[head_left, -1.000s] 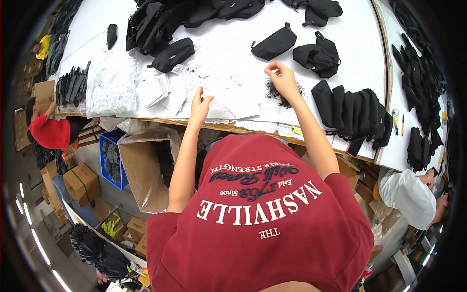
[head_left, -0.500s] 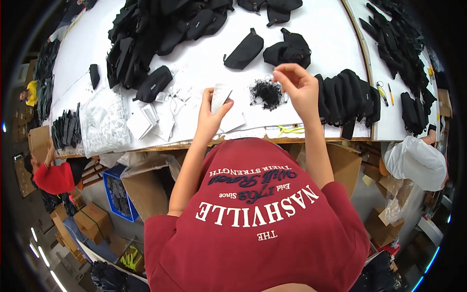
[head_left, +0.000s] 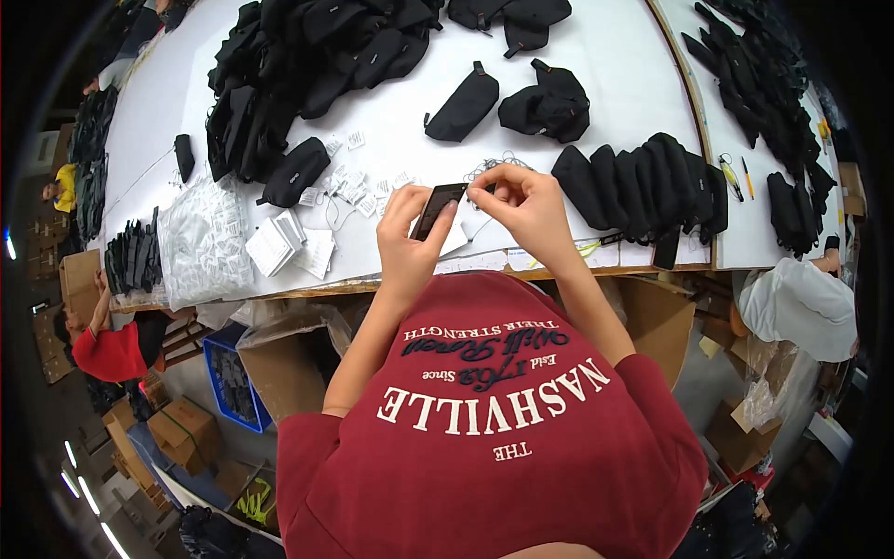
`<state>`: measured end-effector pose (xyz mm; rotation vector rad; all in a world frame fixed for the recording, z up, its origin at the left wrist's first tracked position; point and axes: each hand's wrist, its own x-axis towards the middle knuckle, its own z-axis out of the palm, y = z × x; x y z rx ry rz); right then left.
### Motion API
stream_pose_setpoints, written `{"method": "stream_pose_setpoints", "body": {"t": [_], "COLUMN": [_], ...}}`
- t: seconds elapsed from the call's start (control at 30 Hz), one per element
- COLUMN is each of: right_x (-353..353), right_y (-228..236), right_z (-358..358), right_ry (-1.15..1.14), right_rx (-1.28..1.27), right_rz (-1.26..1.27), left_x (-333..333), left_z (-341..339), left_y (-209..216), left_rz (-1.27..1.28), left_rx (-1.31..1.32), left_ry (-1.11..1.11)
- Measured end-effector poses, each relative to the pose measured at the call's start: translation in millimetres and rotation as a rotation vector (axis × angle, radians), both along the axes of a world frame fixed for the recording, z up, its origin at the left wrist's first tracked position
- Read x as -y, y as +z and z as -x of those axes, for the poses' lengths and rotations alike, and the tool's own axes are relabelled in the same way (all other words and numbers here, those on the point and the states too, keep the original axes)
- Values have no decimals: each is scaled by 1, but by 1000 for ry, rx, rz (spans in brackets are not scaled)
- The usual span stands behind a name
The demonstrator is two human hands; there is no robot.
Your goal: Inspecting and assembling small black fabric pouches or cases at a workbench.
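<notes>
My left hand [head_left: 405,247] grips a black hang tag [head_left: 436,211], its dark face turned up. At the tag's upper right corner, my right hand [head_left: 531,205] has thumb and forefinger pinched together; whatever lies between them is too small to make out. Thin dark strings [head_left: 503,161] show just beyond the right hand, which covers most of them. Left of my hands, a stack of white cards [head_left: 277,244] rests near the table edge, beside scattered small white labels with strings [head_left: 352,189].
Black pouches [head_left: 643,191] stand in a row at right. More pouches [head_left: 463,104] lie farther back, with a large black heap [head_left: 326,61] at far left. A clear plastic bag of white labels [head_left: 205,242] sits at left. Other people work on both sides.
The tag has turned from its white face to its black one. My right hand has come left and down from above the black string pile to the tag's corner.
</notes>
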<state>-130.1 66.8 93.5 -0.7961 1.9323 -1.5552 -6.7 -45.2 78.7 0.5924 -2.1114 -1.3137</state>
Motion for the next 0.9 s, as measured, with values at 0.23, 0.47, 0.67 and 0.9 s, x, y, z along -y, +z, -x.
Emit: {"method": "stream_pose_setpoints", "body": {"t": [0.23, 0.47, 0.67, 0.9], "right_x": [-1, -2, -1, 2], "right_y": [-7, -10, -24, -26], "right_z": [2, 9, 24, 33], "right_ry": [16, -72, -53, 218], "right_rx": [70, 77, 169, 215], "right_rz": [-23, -44, 56, -90], "left_x": [3, 2, 8, 30], "left_z": [3, 17, 29, 29], "left_y": [-1, -4, -6, -28], "left_rz": [235, 205, -32, -771], "left_rx": [12, 5, -31, 166], "left_ry": [-18, -49, -152, -440]}}
